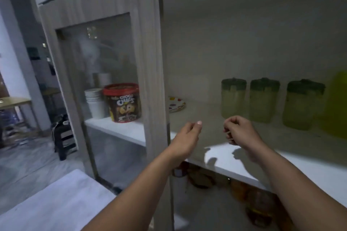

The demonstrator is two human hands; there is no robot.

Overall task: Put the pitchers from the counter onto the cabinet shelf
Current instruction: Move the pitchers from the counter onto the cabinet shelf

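Green-lidded translucent pitchers, three of them (233, 97) (264, 99) (304, 104), stand in a row on the white cabinet shelf (300, 159), and I see a blurred yellow-green container (336, 103) just beside the rightmost one. My left hand (187, 137) hovers above the shelf's front edge, fingers loosely curled, holding nothing. My right hand (238, 129) is curled shut near it, empty as far as I can tell. Behind the glass door sit a red-lidded Choco Chips tub (123, 102) and stacked white paper cups (94, 103). A polka-dot plate (176, 104) lies on the shelf.
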